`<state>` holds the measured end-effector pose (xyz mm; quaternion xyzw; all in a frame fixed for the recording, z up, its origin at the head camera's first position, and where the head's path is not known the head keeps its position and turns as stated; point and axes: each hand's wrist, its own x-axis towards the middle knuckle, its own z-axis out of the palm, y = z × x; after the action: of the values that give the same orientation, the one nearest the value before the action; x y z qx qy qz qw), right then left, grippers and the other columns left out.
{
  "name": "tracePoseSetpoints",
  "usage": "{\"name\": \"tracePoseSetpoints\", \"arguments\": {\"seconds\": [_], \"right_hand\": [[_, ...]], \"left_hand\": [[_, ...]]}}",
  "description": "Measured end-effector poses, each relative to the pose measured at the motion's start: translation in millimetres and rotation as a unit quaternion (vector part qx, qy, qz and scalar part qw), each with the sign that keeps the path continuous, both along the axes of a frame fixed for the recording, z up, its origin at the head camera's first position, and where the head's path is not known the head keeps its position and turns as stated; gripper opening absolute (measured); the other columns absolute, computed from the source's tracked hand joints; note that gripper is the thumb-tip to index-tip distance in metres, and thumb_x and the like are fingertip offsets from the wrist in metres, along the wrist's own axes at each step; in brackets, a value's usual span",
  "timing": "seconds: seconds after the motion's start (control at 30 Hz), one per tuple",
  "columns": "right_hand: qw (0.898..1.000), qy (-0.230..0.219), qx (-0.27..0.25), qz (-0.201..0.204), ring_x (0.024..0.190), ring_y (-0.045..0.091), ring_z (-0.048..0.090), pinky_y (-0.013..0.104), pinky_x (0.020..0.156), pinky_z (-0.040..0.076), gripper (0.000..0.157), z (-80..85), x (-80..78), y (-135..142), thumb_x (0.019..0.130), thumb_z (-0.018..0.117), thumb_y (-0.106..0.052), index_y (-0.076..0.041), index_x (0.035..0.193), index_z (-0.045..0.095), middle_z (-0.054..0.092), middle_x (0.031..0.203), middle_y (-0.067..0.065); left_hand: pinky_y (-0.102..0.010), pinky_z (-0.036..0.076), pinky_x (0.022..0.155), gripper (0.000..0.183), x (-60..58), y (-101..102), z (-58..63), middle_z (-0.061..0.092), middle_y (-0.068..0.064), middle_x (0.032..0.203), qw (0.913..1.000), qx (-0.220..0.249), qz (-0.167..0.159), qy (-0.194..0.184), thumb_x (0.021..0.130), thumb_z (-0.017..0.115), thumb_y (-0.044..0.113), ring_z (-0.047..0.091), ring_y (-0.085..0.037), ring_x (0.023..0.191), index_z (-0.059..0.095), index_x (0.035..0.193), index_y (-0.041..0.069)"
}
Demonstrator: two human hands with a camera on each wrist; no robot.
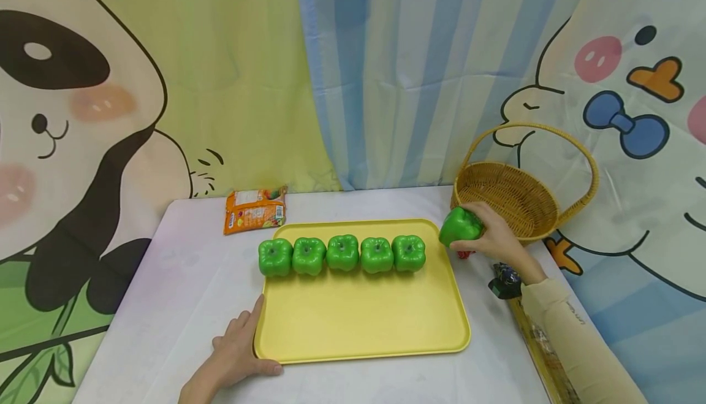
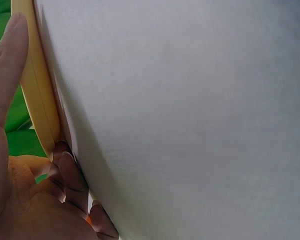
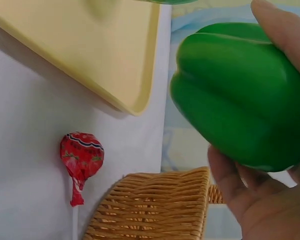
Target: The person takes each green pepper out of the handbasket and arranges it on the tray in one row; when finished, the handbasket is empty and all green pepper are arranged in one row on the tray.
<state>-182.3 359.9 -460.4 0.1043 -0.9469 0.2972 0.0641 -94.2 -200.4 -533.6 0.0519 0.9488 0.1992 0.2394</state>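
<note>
My right hand [image 1: 493, 236] holds a green bell pepper [image 3: 240, 95] in the air, between the tray's far right corner and the basket. The thumb is on one side of the pepper and the fingers on the other. A yellow tray [image 1: 361, 324] lies on the table. Along its far side stands a row of several green bell peppers [image 1: 343, 252], the leftmost at the tray's left rim. My left hand [image 1: 236, 347] holds the near left corner of the tray, thumb along the front rim and index finger at the left side. Its other fingers look bent in the left wrist view.
A wicker basket [image 1: 504, 192] with a tall handle stands at the back right. A red-wrapped lollipop [image 3: 83, 154] lies between tray and basket. An orange snack packet [image 1: 255, 210] is behind the tray's left end. Dark and yellow packages [image 1: 504, 281] lie beneath the right forearm.
</note>
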Motion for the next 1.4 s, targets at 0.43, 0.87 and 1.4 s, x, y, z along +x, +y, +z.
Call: {"name": "tracePoseSetpoints", "arguments": {"seconds": [0.43, 0.87, 1.4], "right_hand": [[0.999, -0.001, -0.022, 0.042, 0.109, 0.031, 0.056, 0.051, 0.086, 0.049, 0.085, -10.0, 5.9, -9, 0.075, 0.09, -0.028, -0.012, 0.146, 0.048, 0.052, 0.137, 0.015], [0.997, -0.056, -0.027, 0.036, 0.118, 0.038, 0.057, 0.058, 0.095, 0.047, 0.096, -33.7, 13.6, -20, 0.074, 0.09, -0.027, -0.004, 0.151, 0.037, 0.052, 0.14, 0.022], [0.993, -0.089, -0.047, 0.054, 0.13, 0.044, 0.05, 0.067, 0.105, 0.039, 0.099, -47.4, 19.8, -29, 0.072, 0.09, -0.023, -0.007, 0.153, 0.036, 0.044, 0.15, 0.022]], "left_hand": [[-0.052, 0.039, 0.079, 0.15, 0.5, -1, 0.7, 0.051, -0.016, 0.134, 1.0, -0.001, -0.005, 0.004, 0.05, 0.086, 0.074, 0.049, -0.028, 0.113, 0.008, 0.163, 0.012], [-0.055, 0.04, 0.078, 0.15, -0.1, -1, 1.4, 0.051, -0.015, 0.132, 0.9999, 0.001, -0.012, 0.008, 0.051, 0.085, 0.074, 0.049, -0.028, 0.11, 0.008, 0.163, 0.011], [-0.055, 0.04, 0.079, 0.15, 0.2, -1, 0.5, 0.051, -0.016, 0.133, 0.9999, 0.003, -0.01, 0.009, 0.05, 0.086, 0.074, 0.049, -0.029, 0.112, 0.009, 0.163, 0.011]]}}
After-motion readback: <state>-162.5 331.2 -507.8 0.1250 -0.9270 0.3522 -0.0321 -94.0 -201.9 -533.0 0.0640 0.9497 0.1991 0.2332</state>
